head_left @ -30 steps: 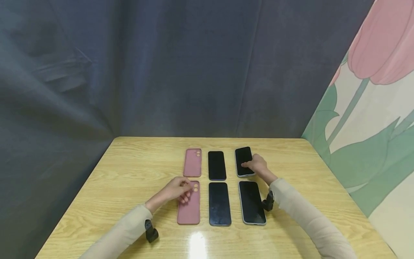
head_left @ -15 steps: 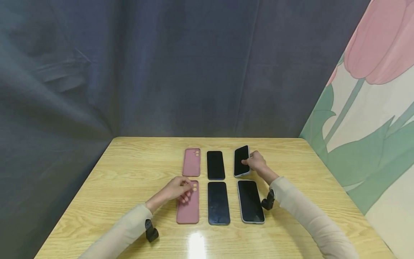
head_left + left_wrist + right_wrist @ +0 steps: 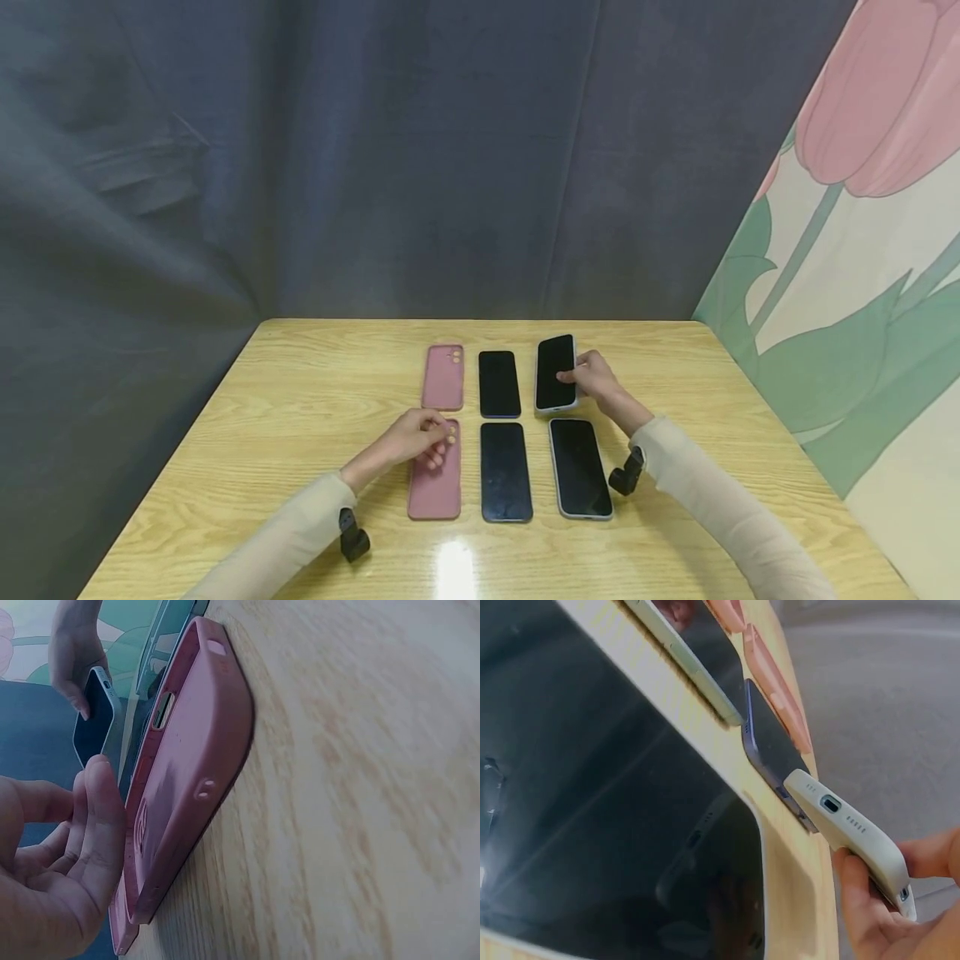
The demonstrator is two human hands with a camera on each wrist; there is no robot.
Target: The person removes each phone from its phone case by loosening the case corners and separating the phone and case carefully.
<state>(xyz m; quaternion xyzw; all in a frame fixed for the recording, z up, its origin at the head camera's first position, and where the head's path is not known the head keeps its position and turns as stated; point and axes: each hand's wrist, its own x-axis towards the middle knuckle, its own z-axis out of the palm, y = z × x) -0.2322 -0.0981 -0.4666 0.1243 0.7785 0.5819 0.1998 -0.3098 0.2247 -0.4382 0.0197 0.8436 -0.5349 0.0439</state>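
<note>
My right hand (image 3: 600,379) grips a smartphone in a pale case (image 3: 555,371) by its right edge, thumb over the dark screen. The right wrist view shows this pale case (image 3: 859,832) held above the table, its charging-port end toward the camera. My left hand (image 3: 414,435) has loosely bent fingers and holds nothing. It hovers over the upper left of the near pink phone case (image 3: 437,496), which lies with its hollow side up. In the left wrist view the fingertips are beside the wall of that pink case (image 3: 232,697).
A second pink phone case (image 3: 444,379) lies behind the near one. Two bare dark phones (image 3: 498,383) form the middle column. At front right lies another pale-cased phone (image 3: 580,471). A dark curtain (image 3: 420,167) hangs behind the wooden table (image 3: 300,367); a flower-painted wall stands on the right.
My right hand has tilted the far pale-cased phone up by its right edge, then lifted it and shifted it slightly left. My left hand has stayed over the near pink case.
</note>
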